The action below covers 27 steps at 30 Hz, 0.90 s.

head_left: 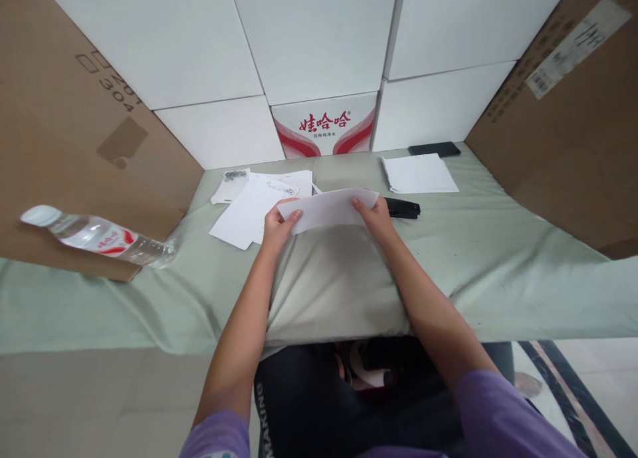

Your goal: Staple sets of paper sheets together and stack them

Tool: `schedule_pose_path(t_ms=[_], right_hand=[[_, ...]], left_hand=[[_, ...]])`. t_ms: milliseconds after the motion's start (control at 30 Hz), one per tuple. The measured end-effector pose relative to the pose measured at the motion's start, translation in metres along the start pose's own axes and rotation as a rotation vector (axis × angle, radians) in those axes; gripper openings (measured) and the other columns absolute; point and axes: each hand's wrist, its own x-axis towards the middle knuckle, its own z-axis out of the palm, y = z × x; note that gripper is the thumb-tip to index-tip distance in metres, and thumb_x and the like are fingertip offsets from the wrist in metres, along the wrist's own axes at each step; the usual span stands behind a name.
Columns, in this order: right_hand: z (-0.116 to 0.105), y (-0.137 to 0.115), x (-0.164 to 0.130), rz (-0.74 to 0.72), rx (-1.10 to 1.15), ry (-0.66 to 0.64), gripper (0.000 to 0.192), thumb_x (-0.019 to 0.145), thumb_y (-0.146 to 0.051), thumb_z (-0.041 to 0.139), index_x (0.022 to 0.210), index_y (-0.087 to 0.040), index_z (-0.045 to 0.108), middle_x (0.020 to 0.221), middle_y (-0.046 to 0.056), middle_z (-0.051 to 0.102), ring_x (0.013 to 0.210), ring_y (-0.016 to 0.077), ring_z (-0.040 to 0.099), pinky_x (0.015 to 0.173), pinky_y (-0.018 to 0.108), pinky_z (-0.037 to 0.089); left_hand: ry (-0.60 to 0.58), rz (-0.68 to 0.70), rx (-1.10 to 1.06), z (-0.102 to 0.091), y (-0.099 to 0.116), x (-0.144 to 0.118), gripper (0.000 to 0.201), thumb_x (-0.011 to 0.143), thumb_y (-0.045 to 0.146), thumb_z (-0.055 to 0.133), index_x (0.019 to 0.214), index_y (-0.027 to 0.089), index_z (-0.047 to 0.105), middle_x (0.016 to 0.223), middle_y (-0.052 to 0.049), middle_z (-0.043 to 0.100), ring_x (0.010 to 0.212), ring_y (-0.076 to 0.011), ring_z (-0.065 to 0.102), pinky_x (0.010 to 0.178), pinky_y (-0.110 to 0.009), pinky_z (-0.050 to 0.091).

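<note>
Head view: pinching white paper [326,209] at both ends with left grip [279,227] and right grip [377,217], raised over the cloth-covered surface [343,285] in front of the red-lettered box [323,125], seemingly light, flexible and easily creased, so best held gently by the short ends.

Both hands [280,225] [377,219] grip a white sheet [329,210] (clear bottle [112,237] off left).

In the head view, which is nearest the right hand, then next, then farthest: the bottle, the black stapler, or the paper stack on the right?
1. Black stapler: just right of the right hand.
2. Paper stack: farther right and forward.
3. Bottle: far over on the left.
</note>
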Motion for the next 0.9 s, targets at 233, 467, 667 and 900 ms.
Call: schedule_pose_path(t_ms=[233, 467, 667, 900], right_hand=[[0.003, 0.002, -0.004, 0.027, -0.014, -0.009, 0.048, 0.076, -0.067, 0.070, 0.091, -0.021, 0.073, 0.087, 0.008, 0.073, 0.084, 0.0258, 0.069, 0.079, 0.044, 0.058], [0.000, 0.010, -0.001, -0.003, -0.077, -0.071, 0.048, 0.080, -0.065, 0.067, 0.095, -0.020, 0.074, 0.091, 0.007, 0.073, 0.086, 0.0256, 0.069, 0.082, 0.045, 0.056], [-0.005, 0.019, 0.004, -0.036, -0.069, -0.074, 0.045, 0.082, -0.062, 0.066, 0.097, -0.021, 0.075, 0.093, 0.007, 0.074, 0.089, 0.0249, 0.069, 0.086, 0.044, 0.055], [-0.013, 0.013, 0.007, -0.186, -0.054, -0.218, 0.049, 0.076, -0.073, 0.067, 0.083, -0.025, 0.078, 0.104, 0.009, 0.077, 0.117, 0.0292, 0.064, 0.108, 0.050, 0.044]], left_hand=[[0.026, -0.030, 0.034, -0.001, -0.011, -0.003, 0.048, 0.067, 0.054, 0.082, 0.093, 0.014, 0.074, 0.093, -0.010, 0.078, 0.085, -0.0216, 0.072, 0.079, -0.032, 0.058], [0.012, -0.072, 0.056, -0.003, -0.022, -0.001, 0.049, 0.069, 0.052, 0.082, 0.099, 0.013, 0.074, 0.103, -0.014, 0.078, 0.097, -0.0276, 0.073, 0.093, -0.043, 0.058], [-0.011, -0.079, 0.067, -0.002, -0.019, -0.005, 0.047, 0.070, 0.050, 0.082, 0.099, 0.014, 0.075, 0.102, -0.014, 0.078, 0.099, -0.0284, 0.073, 0.096, -0.044, 0.057], [-0.292, 0.270, 0.090, -0.002, -0.002, -0.006, 0.031, 0.073, 0.056, 0.080, 0.071, 0.025, 0.078, 0.127, -0.014, 0.071, 0.143, -0.0314, 0.046, 0.122, -0.055, 0.030]])
